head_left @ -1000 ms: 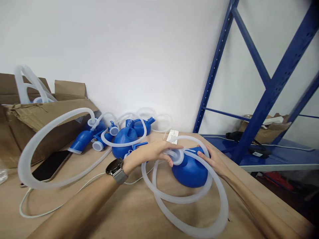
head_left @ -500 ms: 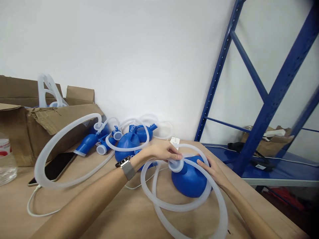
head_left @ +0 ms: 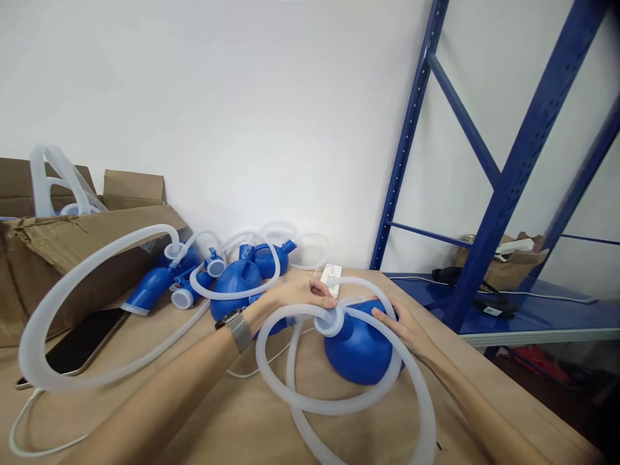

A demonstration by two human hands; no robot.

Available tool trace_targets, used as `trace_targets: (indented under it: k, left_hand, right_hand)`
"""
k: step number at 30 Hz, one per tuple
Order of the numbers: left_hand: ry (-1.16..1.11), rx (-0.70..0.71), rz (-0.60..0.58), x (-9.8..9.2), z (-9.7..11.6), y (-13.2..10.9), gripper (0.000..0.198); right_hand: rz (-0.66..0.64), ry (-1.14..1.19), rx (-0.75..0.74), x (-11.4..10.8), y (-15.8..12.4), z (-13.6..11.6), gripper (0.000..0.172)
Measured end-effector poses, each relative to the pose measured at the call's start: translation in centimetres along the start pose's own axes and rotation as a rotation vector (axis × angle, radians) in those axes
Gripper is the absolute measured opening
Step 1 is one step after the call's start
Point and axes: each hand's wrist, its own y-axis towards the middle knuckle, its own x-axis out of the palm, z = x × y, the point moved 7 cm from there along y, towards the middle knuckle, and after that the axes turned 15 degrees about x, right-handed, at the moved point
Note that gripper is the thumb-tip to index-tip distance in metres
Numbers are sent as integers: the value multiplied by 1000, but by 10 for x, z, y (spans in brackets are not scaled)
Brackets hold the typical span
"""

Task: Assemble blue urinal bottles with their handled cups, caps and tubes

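A round blue urinal bottle lies on the table with its neck pointing to the left. A translucent white cap sits on the mouth. My left hand, a watch on its wrist, has thumb and fingers closed at the cap's upper edge. My right hand grips the bottle from the right side, near its handle; part of those fingers is hidden. Loops of translucent hose run around the bottle and over the table in front of it.
More blue bottles with hoses lie along the wall at the left. A cardboard box, a phone and a white cable stand or lie further left. Behind my left hand is a white power adapter. Blue metal shelving rises at the right.
The view has shifted, so most things appear further left. Both hands stay at the bottle and cap; my left fingers have moved slightly over the cap.
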Motion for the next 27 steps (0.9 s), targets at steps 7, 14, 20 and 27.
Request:
trace_targets:
  k: [7, 14, 20, 27]
  left_hand:
    - [498, 45, -380, 29, 72, 7, 43]
    - [1134, 222, -290, 58, 85, 9, 25]
    - [1021, 355, -215, 51, 82, 2, 26]
    - [1139, 275, -199, 56, 81, 3, 22]
  right_hand:
    - [0, -7, 6, 3, -3, -6, 71]
    - [-19, -22, -36, 3, -10, -16, 64]
    - [-30, -20, -33, 4, -14, -21, 63]
    - [-33, -28, -26, -3, -13, -15, 81]
